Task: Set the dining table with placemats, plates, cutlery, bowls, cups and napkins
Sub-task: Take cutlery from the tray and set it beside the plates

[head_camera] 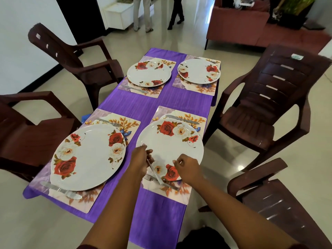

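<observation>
Four floral placemats, each under a white rose-patterned plate, lie on the purple tablecloth (154, 212). My left hand (141, 159) grips a silver piece of cutlery (156, 174) that slants down over the near rim of the near-right plate (169, 146). A fork (161, 182) lies on the placemat (179, 193) just below that rim. My right hand (186, 168) hovers over the same rim with its fingers curled, and nothing shows in it. A knife (182, 119) lies beyond this plate. The near-left plate (88, 159) has a fork (108, 121) and a knife (61, 190) beside it.
The far-left plate (149, 71) has a knife (134, 89) beside it, and the far-right plate (198, 71) stands alone. Brown plastic chairs (269, 105) ring the table on both sides. Two people's legs (143, 13) and a red sofa (237, 26) are at the back.
</observation>
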`<state>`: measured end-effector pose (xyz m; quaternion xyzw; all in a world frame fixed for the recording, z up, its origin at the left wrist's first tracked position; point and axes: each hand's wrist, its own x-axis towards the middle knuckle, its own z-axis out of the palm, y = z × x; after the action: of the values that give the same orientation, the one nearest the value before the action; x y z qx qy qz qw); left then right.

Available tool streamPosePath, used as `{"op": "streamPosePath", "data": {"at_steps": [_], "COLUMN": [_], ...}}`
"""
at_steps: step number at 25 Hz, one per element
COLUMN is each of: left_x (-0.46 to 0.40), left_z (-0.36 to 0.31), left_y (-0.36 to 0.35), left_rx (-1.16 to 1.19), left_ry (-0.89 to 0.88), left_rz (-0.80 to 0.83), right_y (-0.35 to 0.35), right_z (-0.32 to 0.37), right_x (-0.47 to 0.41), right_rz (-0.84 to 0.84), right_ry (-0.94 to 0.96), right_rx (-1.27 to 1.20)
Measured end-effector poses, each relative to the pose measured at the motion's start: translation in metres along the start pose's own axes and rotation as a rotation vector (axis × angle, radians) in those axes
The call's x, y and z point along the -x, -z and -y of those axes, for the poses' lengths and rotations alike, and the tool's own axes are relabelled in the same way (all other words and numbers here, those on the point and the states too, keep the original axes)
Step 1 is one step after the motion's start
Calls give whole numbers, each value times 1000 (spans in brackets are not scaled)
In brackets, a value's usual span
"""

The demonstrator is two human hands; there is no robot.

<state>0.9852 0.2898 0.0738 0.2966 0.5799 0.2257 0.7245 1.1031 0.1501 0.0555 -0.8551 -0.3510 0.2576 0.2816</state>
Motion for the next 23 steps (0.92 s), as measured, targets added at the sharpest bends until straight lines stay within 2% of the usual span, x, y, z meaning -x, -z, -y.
{"op": "streamPosePath", "data": {"at_steps": [4,9,15,19,23], "left_x": [-1,-2,8,16,16], "left_z": [-2,-1,4,8,-12], "left_y": [-34,-95,-173,-196,-195], "left_rx": [81,170,165,118,-5], "left_ry": [-24,17,-62,-55,-94], "left_rz": [-27,-8,87,140,151], "right_y": [9,51,117,138,140], "right_z": [-8,-26,-72,-90,-76], "right_x": [-20,-41,-66,-69,-73], "right_rz": [145,335,416,536,462], "right_ry": [-90,-300,-225,-241,-241], "right_rx": [-120,-506,-514,-643,-756]}}
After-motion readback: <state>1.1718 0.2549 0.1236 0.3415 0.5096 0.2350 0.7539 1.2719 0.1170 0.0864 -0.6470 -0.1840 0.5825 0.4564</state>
